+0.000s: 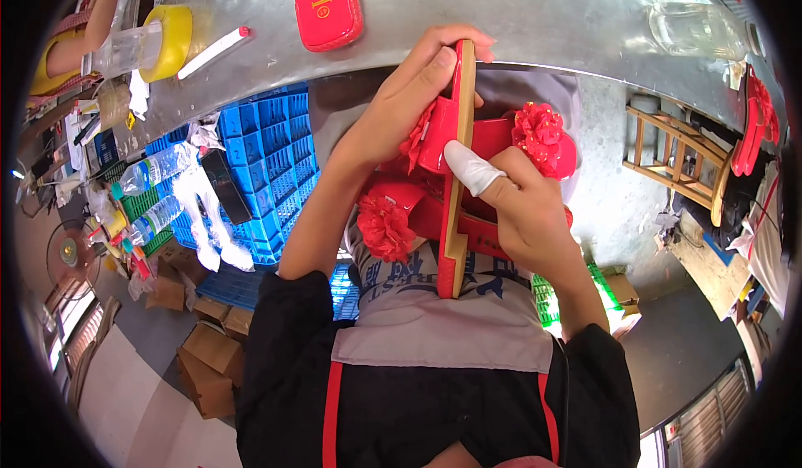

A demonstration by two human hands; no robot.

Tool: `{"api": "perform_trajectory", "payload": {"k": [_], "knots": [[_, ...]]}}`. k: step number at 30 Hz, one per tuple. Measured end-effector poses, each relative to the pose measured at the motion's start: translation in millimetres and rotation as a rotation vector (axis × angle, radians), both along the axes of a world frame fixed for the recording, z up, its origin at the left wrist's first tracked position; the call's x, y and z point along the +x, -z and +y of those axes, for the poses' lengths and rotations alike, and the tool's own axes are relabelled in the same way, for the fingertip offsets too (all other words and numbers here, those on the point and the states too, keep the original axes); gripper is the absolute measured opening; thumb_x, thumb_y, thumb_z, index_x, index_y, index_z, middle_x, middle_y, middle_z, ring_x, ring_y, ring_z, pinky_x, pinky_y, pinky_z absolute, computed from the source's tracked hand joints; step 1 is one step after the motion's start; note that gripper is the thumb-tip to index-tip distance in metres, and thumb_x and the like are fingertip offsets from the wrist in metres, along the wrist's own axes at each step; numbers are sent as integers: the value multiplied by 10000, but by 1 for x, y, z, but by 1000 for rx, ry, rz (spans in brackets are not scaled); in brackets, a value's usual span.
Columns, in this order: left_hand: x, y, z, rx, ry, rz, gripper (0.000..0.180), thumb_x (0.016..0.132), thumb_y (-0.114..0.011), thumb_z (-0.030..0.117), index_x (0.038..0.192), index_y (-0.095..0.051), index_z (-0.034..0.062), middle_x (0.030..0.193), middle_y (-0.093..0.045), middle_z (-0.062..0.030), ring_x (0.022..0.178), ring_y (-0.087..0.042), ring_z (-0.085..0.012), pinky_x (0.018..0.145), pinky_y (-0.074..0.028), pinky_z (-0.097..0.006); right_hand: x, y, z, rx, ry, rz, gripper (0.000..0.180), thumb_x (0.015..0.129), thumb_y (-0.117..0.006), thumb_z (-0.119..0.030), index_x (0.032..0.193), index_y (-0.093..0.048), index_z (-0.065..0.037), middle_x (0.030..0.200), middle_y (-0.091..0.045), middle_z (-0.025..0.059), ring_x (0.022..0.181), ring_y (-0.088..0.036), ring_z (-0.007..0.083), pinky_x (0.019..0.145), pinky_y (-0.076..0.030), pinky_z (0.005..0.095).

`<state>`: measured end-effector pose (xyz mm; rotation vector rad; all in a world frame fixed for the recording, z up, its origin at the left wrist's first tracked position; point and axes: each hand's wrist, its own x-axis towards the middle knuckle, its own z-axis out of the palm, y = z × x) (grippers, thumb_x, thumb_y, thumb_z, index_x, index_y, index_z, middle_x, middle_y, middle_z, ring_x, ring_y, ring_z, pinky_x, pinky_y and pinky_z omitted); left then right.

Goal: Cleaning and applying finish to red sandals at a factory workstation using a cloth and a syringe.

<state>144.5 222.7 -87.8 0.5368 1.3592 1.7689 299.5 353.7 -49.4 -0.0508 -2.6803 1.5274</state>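
Observation:
I hold a red slipper (456, 175) on edge above my lap, its tan sole side facing left. My left hand (409, 100) grips its far end, fingers wrapped over the tip. My right hand (522, 205) grasps the middle, with a white finger cot on the forefinger pressed against the strap. A red fabric flower (539, 129) sits on the strap near my right hand. More red slippers with a second red flower (386, 227) lie in my lap under the held one.
A grey metal table (518, 17) curves across the top, carrying another red slipper (326, 4), a yellow tape roll (171, 42), a white pen (213, 52) and a clear bottle (693, 29). Blue crates (267, 159) stand left, cardboard boxes (209, 359) below, a wooden stool (677, 159) right. Another person's arm (92, 25) shows top left.

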Motion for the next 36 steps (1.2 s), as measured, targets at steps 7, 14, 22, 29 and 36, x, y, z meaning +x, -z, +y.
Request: {"api": "perform_trajectory", "payload": {"k": [7, 14, 22, 29, 36], "knots": [[-9, -1, -1, -34, 42, 110, 398, 1091, -345, 338, 1364, -460, 72, 1239, -532, -75, 1019, -568, -153, 910, -497, -318, -21, 2, 16, 49, -9, 171, 570, 738, -606, 80, 1244, -705, -164, 752, -510, 56, 613, -569, 219, 506, -471, 346], [-4, 3, 2, 50, -8, -36, 412, 1096, -316, 358, 1347, -465, 67, 1231, -533, -85, 1076, -552, -158, 929, -492, -322, -30, -7, 18, 99, -22, 86, 557, 767, -568, 126, 1259, -694, -105, 844, -575, 97, 744, -600, 252, 662, -502, 331], [-26, 2, -15, 196, 18, -57, 367, 932, -611, 266, 1222, -503, 68, 1287, -560, -182, 1129, -588, -256, 979, -485, -383, 10, -22, 13, -172, -411, -50, 456, 755, -630, 19, 1159, -740, -162, 931, -663, 91, 719, -661, 250, 594, -497, 314], [-34, -14, -20, 309, 72, -132, 539, 794, -666, 115, 1297, -473, 104, 1281, -590, -273, 1185, -602, -382, 1063, -433, -560, 19, -19, 27, -490, 251, 168, 236, 999, -528, -85, 1121, -660, 67, 868, -613, 75, 545, -378, 42, 489, -246, 212], [-31, 19, -22, 686, 7, -256, 468, 817, -582, 73, 1272, -475, 51, 1088, -656, -269, 1054, -649, -350, 972, -494, -472, 14, -25, 12, -458, 126, 31, 313, 911, -538, 101, 1179, -684, 33, 1056, -687, 172, 953, -667, 251, 813, -504, 297]]}}
